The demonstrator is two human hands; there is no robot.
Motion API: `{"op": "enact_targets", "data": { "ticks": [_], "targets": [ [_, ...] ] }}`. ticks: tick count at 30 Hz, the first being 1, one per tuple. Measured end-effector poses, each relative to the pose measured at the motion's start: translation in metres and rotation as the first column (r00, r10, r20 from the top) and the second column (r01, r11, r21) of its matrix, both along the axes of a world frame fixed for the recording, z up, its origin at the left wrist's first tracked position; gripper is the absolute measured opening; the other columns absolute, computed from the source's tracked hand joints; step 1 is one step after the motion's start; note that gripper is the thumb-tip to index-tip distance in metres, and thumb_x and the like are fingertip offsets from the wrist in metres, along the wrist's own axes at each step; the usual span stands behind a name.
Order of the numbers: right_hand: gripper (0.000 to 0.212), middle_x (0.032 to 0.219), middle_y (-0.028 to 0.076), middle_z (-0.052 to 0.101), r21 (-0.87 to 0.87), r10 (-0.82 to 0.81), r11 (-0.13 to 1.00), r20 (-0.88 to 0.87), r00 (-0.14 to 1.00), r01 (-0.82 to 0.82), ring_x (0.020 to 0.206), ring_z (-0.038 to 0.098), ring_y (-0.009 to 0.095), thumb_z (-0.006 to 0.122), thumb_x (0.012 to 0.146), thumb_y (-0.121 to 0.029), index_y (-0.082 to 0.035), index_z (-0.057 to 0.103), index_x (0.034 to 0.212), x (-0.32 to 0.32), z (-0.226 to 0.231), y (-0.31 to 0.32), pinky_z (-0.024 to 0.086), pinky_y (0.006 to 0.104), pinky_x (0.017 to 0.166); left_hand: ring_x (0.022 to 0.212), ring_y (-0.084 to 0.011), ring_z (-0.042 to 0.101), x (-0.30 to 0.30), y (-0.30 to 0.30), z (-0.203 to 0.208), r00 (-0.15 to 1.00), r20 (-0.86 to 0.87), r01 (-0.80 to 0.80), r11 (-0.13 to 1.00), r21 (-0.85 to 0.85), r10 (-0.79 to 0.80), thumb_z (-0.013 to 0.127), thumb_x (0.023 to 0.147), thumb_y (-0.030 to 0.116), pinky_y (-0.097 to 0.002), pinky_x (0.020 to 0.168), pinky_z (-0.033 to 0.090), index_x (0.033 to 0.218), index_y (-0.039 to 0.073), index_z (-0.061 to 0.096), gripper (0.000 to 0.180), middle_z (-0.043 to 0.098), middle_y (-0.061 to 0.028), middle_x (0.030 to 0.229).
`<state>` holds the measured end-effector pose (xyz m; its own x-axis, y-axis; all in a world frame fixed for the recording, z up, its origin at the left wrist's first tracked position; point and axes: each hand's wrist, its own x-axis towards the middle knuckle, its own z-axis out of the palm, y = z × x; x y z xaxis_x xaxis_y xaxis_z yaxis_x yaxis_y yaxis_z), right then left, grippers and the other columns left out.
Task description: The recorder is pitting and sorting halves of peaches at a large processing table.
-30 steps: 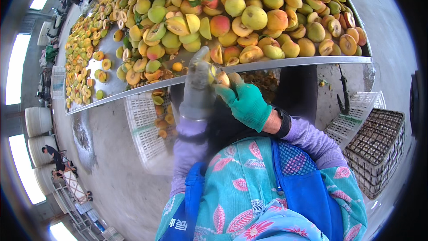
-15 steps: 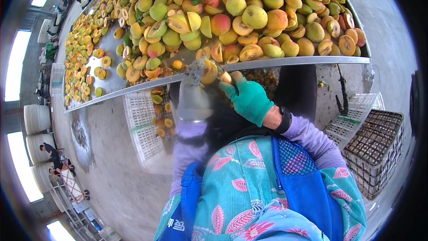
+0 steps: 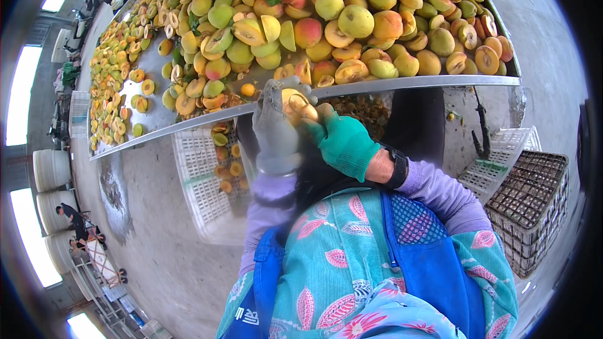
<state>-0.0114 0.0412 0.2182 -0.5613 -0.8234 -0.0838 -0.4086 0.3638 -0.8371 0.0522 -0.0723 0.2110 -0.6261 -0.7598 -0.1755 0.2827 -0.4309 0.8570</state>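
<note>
Within the left hand's (image 3: 274,124) curled fingers sits a cut fruit (image 3: 293,101); the right hand (image 3: 347,147), angled inward, adjoins it, fingers bent, hold unclear.

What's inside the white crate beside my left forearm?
Orange and green fruit pieces lie in the white crate. The table edge covers its far end, and your left forearm seems to hide part of its right side; what's there can't be seen.
</note>
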Motion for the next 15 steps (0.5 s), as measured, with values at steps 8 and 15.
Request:
{"op": "enact_targets", "data": {
  "ticks": [8,15],
  "targets": [
    [0.032,0.073,0.022,0.06,-0.088,-0.033,0.995,0.058,0.998,0.038,0.068,0.058,0.043,0.05,0.094,-0.036,-0.004,0.048,0.095,0.008,-0.009,0.0,0.044,0.0483,0.058,0.065,-0.0212,0.06,-0.013,0.01,0.017,0.99,0.089,-0.113,0.994,-0.004,0.113,0.044,0.098,0.029,-0.028,0.059,0.049,0.097,-0.003,0.061,0.036,0.062,-0.0142,0.079],
    [0.032,0.076,0.025,0.06,-0.223,-0.003,0.971,0.362,0.932,0.089,0.07,0.057,0.045,0.048,0.095,-0.036,-0.004,0.046,0.099,0.01,-0.013,-0.003,0.043,0.0496,0.059,0.071,-0.0178,0.059,-0.01,0.012,0.012,0.995,0.047,-0.069,0.962,-0.266,0.084,0.047,0.096,0.021,-0.0267,0.066,0.048,0.097,-0.004,0.06,0.028,0.062,-0.0113,0.082]
  ]
}}
